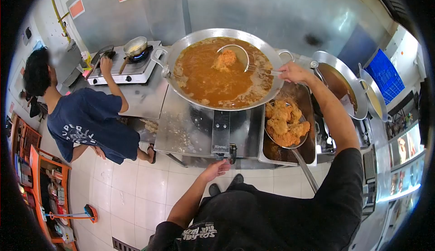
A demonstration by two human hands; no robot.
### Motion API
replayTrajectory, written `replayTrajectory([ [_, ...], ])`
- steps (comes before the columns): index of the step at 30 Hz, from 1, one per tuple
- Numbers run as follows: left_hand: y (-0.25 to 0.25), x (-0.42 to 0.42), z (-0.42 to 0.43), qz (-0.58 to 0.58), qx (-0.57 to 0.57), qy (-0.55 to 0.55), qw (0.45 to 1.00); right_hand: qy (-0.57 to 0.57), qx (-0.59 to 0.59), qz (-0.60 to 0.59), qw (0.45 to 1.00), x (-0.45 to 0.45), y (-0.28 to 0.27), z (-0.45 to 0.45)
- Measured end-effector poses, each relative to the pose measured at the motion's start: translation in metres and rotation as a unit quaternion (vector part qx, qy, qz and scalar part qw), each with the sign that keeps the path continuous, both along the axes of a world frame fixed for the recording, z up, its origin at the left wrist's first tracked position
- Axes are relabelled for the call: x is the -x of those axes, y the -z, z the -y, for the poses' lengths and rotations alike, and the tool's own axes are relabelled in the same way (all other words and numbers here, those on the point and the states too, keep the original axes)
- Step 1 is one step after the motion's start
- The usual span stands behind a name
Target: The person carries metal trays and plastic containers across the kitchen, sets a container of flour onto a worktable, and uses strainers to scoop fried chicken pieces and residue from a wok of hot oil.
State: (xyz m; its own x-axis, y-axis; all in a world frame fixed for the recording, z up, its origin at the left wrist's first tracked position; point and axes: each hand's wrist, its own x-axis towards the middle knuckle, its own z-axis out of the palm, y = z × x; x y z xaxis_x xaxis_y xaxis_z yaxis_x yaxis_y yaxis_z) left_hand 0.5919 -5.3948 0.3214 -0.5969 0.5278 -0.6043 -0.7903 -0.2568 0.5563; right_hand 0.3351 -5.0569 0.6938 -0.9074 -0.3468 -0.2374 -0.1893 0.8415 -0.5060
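My right hand (pixel 293 72) grips the wire handle of a round skimmer (pixel 247 57) over the large wok (pixel 199 34). In the skimmer's bowl, a piece of fried chicken (pixel 225 61) sits at the surface of the bubbling brown oil (pixel 213 86). Low in front of the stove, my left hand (pixel 215 170) is open and holds nothing, its fingers close to the black burner knob (pixel 233 153); whether they touch is unclear. Right of the stove, a long-handled strainer (pixel 306 169) bears several fried chicken pieces (pixel 285 124) over a deep metal pan (pixel 310 153).
At left, a person in a navy shirt (pixel 90 119) works at a white two-burner stove (pixel 142 73) with a small pan (pixel 135 46). More woks (pixel 337 58) and a blue crate (pixel 385 76) stand at right. An orange shelf (pixel 38 178) lines the lower left.
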Motion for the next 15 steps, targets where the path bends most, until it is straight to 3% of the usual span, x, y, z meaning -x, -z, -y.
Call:
replayTrajectory([
  [5,-0.001,0.004,-0.003,-0.006,-0.007,-0.019,1.000,-0.050,-0.017,-0.001,0.999,-0.004,0.000,0.002],
  [11,-0.004,0.003,-0.009,-0.036,0.029,-0.055,0.997,-0.012,-0.022,0.142,0.990,-0.013,-0.003,0.008],
  [15,-0.008,0.001,-0.008,-0.059,0.081,-0.094,0.991,0.001,0.077,0.231,0.970,-0.020,0.001,0.010],
])
